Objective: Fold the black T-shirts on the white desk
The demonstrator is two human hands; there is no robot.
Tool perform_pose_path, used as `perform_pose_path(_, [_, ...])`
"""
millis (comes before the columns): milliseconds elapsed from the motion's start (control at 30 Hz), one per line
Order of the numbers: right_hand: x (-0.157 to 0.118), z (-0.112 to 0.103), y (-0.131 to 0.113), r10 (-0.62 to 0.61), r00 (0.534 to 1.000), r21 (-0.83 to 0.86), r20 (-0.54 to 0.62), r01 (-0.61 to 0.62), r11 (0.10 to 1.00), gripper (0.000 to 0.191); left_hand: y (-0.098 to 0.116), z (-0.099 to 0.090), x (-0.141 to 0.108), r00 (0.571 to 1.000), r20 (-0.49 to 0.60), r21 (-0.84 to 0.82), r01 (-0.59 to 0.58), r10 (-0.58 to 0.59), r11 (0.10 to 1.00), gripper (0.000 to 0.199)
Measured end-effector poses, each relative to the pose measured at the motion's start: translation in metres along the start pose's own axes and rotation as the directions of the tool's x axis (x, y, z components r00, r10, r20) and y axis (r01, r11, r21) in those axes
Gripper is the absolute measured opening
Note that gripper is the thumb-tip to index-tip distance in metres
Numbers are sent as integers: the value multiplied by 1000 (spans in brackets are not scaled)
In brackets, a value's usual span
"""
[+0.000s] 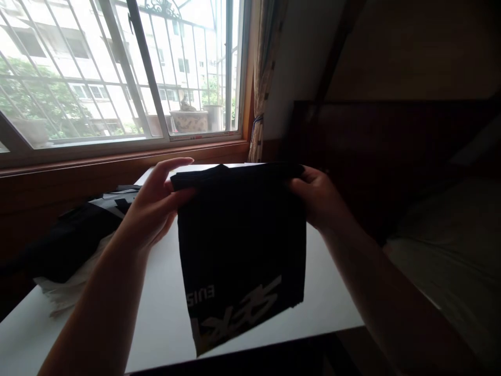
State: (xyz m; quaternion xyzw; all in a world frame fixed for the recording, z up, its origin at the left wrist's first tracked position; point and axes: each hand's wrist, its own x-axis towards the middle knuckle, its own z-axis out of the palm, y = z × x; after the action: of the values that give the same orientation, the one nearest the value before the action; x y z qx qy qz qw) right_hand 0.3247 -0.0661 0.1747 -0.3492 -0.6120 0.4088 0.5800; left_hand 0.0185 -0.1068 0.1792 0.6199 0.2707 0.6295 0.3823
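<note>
Fingers of the left hand [154,201] close on the upper left corner of a black folded cloth with pale printed lettering [242,235], the thumb lying across its front while the index finger arches up clear of the top edge. Opposite, the right hand [313,190] pinches the upper right corner, thumb in front and a finger along the top; its remaining fingers are mostly hidden. Both forearms reach forward and inward from the lower corners of the view, the left one rising more steeply, with both hands at nearly the same height.

Between them the cloth hangs in front of a white flat-topped table [160,292], its lower edge slanting up to the right, its lowest corner near the table's near edge; whether that corner touches cannot be told. Bare white surface shows on either side of it. Close to the left forearm, a heap of black, grey and beige fabric [78,235] limits the room on that side. Beyond the table's far edge are a brown wooden sill [203,150] and a barred sliding window [188,78]. Rumpled greyish-green fabric [450,250] lies past the right forearm, in shadow.
</note>
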Motion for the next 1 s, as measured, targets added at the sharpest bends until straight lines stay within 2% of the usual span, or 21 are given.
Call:
perform_pose_path(67, [16, 3, 30, 120, 989, 27, 81, -123, 992, 25, -20, -10, 10, 995, 34, 35, 97, -98, 995, 58])
perform_pose_path(133, [30, 6, 70, 216, 967, -29, 133, -214, 976, 21, -53, -24, 17, 966, 44, 110, 250, -256, 962, 62])
perform_pose_path(167, [36, 8, 91, 252, 957, -97, 147, -239, 966, 19, -72, -31, 19, 944, 21, 165, 321, -328, 933, 64])
perform_pose_path(233, [43, 12, 131, 300, 950, -315, 85, -260, 913, 15, -110, -42, 18, 886, -58, 293, 455, -460, 841, 64])
perform_pose_path(300, [48, 15, 164, 321, 946, -397, 52, -275, 876, 13, -145, -49, 14, 817, -110, 382, 560, -566, 735, 60])
perform_pose_path(367, [51, 17, 189, 315, 949, -459, 17, -273, 846, 15, -172, -53, 9, 797, -148, 427, 585, -585, 689, 52])
perform_pose_path(433, [56, 16, 206, 297, 955, -518, -26, -267, 813, 23, -192, -55, 5, 800, -193, 484, 581, -568, 655, 49])
perform_pose_path(500, [61, 13, 218, 270, 960, -577, -69, -259, 775, 33, -205, -56, 3, 818, -236, 564, 555, -524, 612, 47])
perform_pose_path(600, [65, 10, 225, 195, 976, -652, -99, -212, 728, 42, -212, -52, 6, 881, -251, 706, 451, -402, 547, 41])
perform_pose_path(667, [60, 11, 224, 122, 991, -691, -63, -131, 711, 41, -212, -42, 6, 931, -184, 787, 333, -316, 520, 37])
perform_pose_path(767, [44, 20, 222, 47, 992, -702, 118, 50, 711, 35, -211, -19, 1, 965, 10, 844, 133, -264, 520, 36])
perform_pose_path(833, [32, 26, 224, 38, 952, -681, 304, 189, 708, 33, -214, -3, -6, 941, 167, 882, -10, -294, 471, 39])
perform_pose_path(900, [23, 28, 229, 84, 879, -686, 470, 304, 661, 40, -218, 8, -14, 881, 270, 926, -128, -388, 354, 47])
perform_pose_path(967, [20, 25, 236, 192, 826, -745, 529, 345, 571, 51, -223, 11, -20, 829, 289, 952, -193, -480, 239, 54])
perform_pose_path(1000, [20, 21, 239, 247, 821, -784, 514, 333, 524, 55, -225, 10, -22, 819, 278, 958, -196, -502, 210, 56])
